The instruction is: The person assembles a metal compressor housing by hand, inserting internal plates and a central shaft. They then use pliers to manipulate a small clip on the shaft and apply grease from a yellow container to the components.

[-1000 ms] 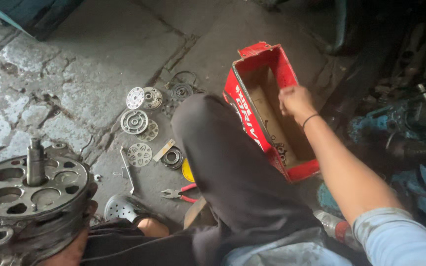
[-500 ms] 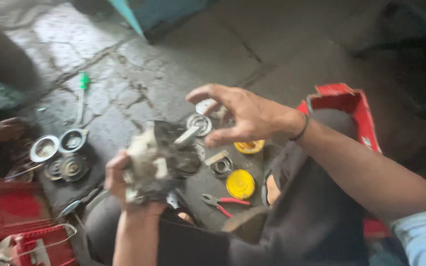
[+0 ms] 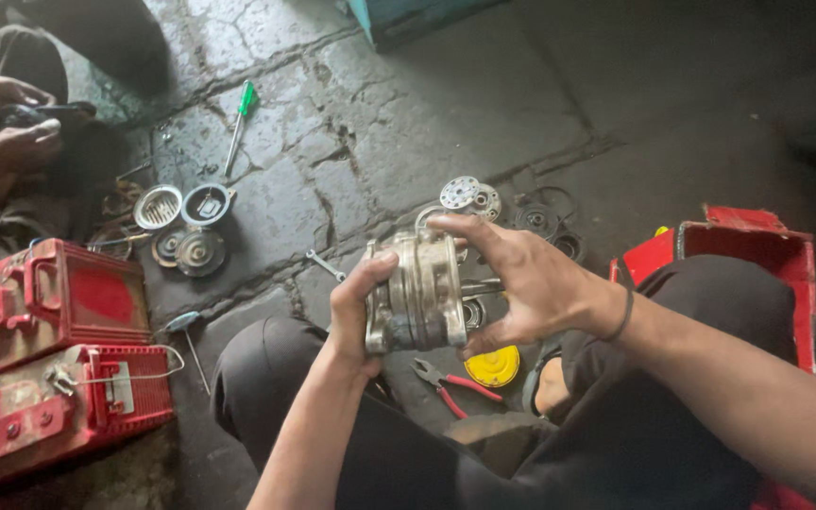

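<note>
The left hand [image 3: 363,307] rises from the lower middle of the view, forearm nearly upright, its fingers and thumb wrapped around the near side of a cylindrical metal compressor housing [image 3: 419,291]. The right hand [image 3: 533,283] comes in from the right on a bent arm with a dark band at the wrist; its fingers are spread and curved, the fingertips pressing on the far end and top of the housing, the thumb below. Both hands clasp the part between them, above the person's dark-trousered knees.

Half a second ago the right hand hovered open above the housing with fingers splayed, while the left alone carried it lower and further left; now the right hand has closed onto it and the part sits higher and more central, turned so its side faces up.

Just beneath the housing, red-handled pliers [image 3: 453,385] and a yellow round cap [image 3: 495,366] lie on the stone floor [image 3: 408,142]. Beyond the right hand rest perforated metal discs [image 3: 469,195] and dark rings. A small spanner [image 3: 325,265] lies left of the housing. Further left are round pulley parts [image 3: 186,227], a green-handled screwdriver [image 3: 236,126] and red battery cases [image 3: 54,364]. A red box [image 3: 757,247] stands at the right. Another person's hands [image 3: 19,118] work at the upper left.
</note>
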